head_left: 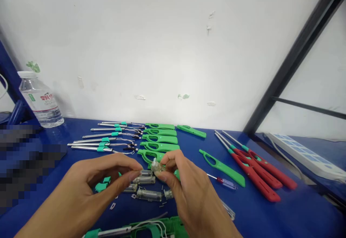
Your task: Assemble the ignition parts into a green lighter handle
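Note:
My right hand (189, 191) pinches a small clear plastic part (156, 166) between thumb and fingertips, just above the blue table (270, 216). My left hand (102, 180) hovers beside it with fingers curled and tips close to the same part; I cannot tell if it touches. Below them lie several clear lighter fuel tanks (148, 194) and small teal caps (101, 186). A partly built green lighter (151, 229) lies at the near edge.
Green lighter shells (160, 137) lie in a row behind the hands, with metal tubes with teal collars (105, 139) to their left. Red finished lighters (259, 169) lie on the right, near a small screwdriver (225, 182). A water bottle (39, 101) stands far left; a power strip (305, 153) lies far right.

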{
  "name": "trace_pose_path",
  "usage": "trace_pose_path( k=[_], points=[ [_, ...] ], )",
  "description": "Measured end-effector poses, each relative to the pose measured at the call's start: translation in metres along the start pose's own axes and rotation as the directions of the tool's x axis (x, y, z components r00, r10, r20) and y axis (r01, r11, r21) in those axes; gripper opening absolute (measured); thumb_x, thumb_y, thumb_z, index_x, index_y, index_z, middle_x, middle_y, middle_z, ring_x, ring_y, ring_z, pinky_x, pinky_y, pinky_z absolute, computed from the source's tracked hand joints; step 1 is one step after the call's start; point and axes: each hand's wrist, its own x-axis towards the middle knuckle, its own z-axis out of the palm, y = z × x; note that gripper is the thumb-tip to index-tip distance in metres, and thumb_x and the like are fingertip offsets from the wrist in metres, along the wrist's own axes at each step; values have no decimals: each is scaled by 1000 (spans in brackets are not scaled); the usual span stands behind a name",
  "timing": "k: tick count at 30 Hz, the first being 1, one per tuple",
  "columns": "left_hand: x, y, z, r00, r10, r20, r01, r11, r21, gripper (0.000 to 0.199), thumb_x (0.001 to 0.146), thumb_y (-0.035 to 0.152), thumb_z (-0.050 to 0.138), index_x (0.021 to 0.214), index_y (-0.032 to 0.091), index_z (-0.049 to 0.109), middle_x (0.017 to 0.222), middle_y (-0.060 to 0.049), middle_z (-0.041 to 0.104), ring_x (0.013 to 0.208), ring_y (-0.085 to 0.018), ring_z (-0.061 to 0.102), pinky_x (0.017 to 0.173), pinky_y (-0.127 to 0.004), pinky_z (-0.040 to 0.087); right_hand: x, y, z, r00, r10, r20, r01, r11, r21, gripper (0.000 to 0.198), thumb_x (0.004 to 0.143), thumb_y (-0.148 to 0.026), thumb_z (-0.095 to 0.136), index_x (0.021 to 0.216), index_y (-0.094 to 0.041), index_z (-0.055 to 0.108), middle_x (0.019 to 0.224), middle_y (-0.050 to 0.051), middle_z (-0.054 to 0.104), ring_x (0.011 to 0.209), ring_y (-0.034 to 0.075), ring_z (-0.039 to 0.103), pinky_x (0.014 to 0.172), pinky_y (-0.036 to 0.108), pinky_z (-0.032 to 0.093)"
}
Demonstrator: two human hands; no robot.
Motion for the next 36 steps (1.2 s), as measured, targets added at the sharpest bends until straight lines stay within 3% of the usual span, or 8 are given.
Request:
trace_pose_path(
  k=[5, 9, 14, 20, 27, 32, 36],
  points=[
    [-3, -6, 10, 998, -53, 25, 57, 978, -198, 42, 106, 78, 84, 104, 37, 92, 91, 2, 91, 79, -19, 87, 65, -18, 65, -1, 2, -13, 997, -81, -16, 82, 994, 73, 25, 110, -13, 82, 117, -37, 77, 101, -12, 82, 88, 13, 84, 80, 21, 62],
    [-5, 1, 9, 998, -47, 48, 57, 966, -250, 47, 105, 79, 86, 93, 34, 88, 81, 4, 87, 71, -17, 81, 64, -17, 63, -2, 7, -14, 994, -103, 21, 100, 986, 135, 39, 106, -7, 88, 123, -41, 79, 109, -13, 79, 95, 11, 84, 87, 17, 60],
    [-5, 13, 8, 997, -14, 78, 32, 973, -227, 45, 107, 75, 84, 88, 34, 88, 78, 4, 85, 67, -16, 77, 61, -18, 63, -3, 13, -9, 989, -138, 55, 130, 982, 137, 34, 111, -9, 83, 125, -40, 80, 116, -9, 82, 99, 16, 86, 88, 24, 62],
    [-7, 14, 7, 996, -36, 86, 54, 976, -211, 43, 108, 72, 81, 89, 34, 88, 80, 3, 85, 70, -17, 77, 63, -19, 63, -4, 12, -9, 989, -139, 43, 130, 979, 157, 38, 112, -4, 77, 128, -38, 80, 116, -8, 79, 101, 13, 83, 90, 23, 60],
    [-3, 20, 6, 985, -108, 137, 137, 964, -229, 43, 104, 72, 83, 89, 32, 89, 78, -1, 83, 72, -20, 73, 67, -23, 63, -1, 15, -9, 975, -154, 162, 124, 976, 180, 24, 120, -15, 79, 131, -37, 81, 123, -5, 84, 109, 17, 85, 94, 26, 63],
    [7, 36, 7, 988, -105, 112, 130, 959, -251, 49, 96, 82, 84, 99, 33, 92, 76, -2, 79, 83, -26, 76, 70, -27, 65, -1, 16, -10, 965, -246, 87, 227, 957, 182, 12, 124, -25, 80, 131, -34, 78, 119, -6, 89, 108, 17, 86, 101, 23, 65],
    [12, 46, 10, 988, -104, 110, 131, 954, -270, 52, 96, 84, 83, 99, 33, 92, 76, -3, 79, 85, -28, 77, 70, -28, 65, -4, 12, -28, 973, -231, 15, 224, 955, 195, 18, 122, -25, 84, 132, -38, 77, 116, -9, 90, 100, 14, 86, 98, 19, 67]
  ],
)
